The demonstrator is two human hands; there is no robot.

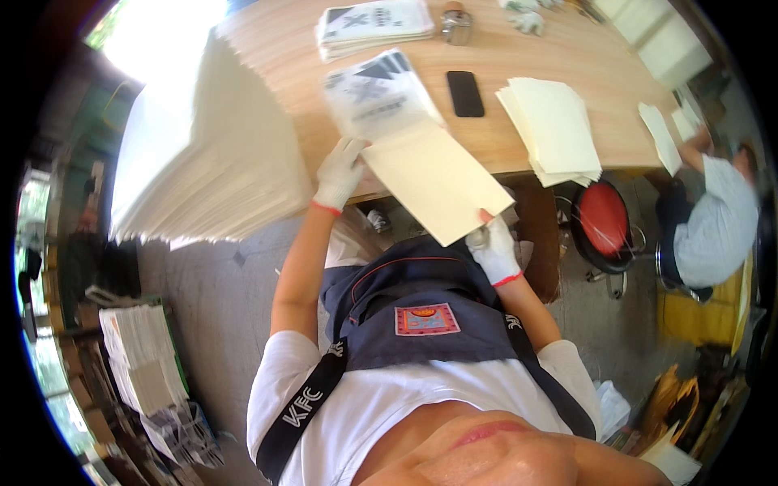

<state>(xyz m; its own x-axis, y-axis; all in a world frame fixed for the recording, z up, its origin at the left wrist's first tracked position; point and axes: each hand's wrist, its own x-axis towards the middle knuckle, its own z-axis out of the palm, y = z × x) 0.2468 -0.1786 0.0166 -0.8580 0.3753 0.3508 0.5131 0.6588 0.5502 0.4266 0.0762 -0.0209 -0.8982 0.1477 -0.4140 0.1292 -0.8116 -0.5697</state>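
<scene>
A flat cream sheet (438, 182) reaches over the table's near edge toward me. Its far end meets a pale, see-through-looking printed sheet or bag (382, 97); which lies on top is hard to tell. My left hand (340, 172), in a white glove with a red cuff, is closed at the cream sheet's far left edge, where the two meet. Gloved the same way, my right hand (494, 247) pinches the near right corner, thumb on top and fingers underneath.
A tall stack of cream sheets (219, 162) stands at the left. On the table (535, 49) lie a printed stack (377, 24), a glass jar (456, 24), a black phone (465, 94) and cream sheets (555, 130). A red stool (603, 215) and a seated person (713, 219) are right.
</scene>
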